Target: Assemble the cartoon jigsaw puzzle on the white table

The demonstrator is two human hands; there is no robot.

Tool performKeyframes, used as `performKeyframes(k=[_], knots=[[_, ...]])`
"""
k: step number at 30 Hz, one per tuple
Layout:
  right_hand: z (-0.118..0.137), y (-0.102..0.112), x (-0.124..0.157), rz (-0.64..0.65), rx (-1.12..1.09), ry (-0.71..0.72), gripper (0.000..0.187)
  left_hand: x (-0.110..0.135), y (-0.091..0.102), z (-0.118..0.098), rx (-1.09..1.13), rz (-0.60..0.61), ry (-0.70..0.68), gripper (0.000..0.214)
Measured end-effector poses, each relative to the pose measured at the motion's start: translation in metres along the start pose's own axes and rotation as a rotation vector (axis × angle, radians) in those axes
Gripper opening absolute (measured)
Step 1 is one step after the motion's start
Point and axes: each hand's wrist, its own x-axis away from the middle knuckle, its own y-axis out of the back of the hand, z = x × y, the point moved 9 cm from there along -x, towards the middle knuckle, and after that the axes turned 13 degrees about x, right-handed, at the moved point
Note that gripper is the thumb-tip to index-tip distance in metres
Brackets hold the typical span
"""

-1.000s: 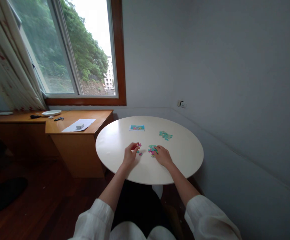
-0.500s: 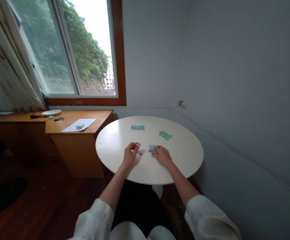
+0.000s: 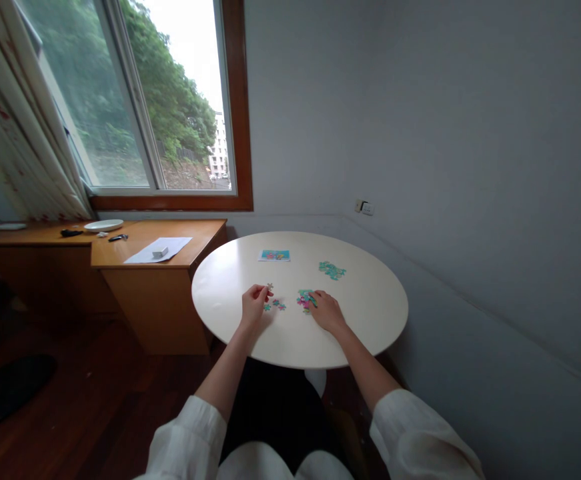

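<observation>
My left hand (image 3: 253, 307) is closed in a pinch on a jigsaw puzzle piece (image 3: 270, 286), held just above the table with its greyish side showing. Below its fingers lie a few loose puzzle pieces (image 3: 279, 305), pink and teal. To the right is a cluster of colourful puzzle pieces (image 3: 303, 299) in pink, green and teal. My right hand (image 3: 327, 311) rests at the right side of this cluster, fingers curled and pressed on it; the fingertips partly cover the pieces.
On the round white table (image 3: 370, 313), a picture card (image 3: 275, 255) lies at the back and a pile of teal puzzle pieces (image 3: 331, 270) at the back right. A wooden desk (image 3: 205, 233) at left bears a white plate (image 3: 103, 225) and a paper sheet (image 3: 177, 245).
My left hand has moved a little left with the puzzle piece, which has turned from its pink side to a greyish one. My right hand stays on the cluster.
</observation>
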Motion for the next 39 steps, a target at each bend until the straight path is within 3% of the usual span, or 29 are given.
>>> performKeyframes(k=[14,20,30,39], knots=[[0.001,0.002,0.001,0.011,0.005,0.002,0.037,-0.003,0.001,0.011,0.046,-0.015,0.041,0.03],[0.002,0.001,0.0,0.005,0.001,0.011,0.038,-0.003,0.0,0.015,0.166,0.003,0.098,0.035],[0.002,0.001,0.0,0.003,0.007,0.014,0.037,0.003,-0.014,0.024,0.393,0.144,0.293,0.034],[0.002,0.002,0.001,0.004,-0.005,0.007,0.037,0.004,-0.017,0.026,0.506,0.188,0.358,0.031]])
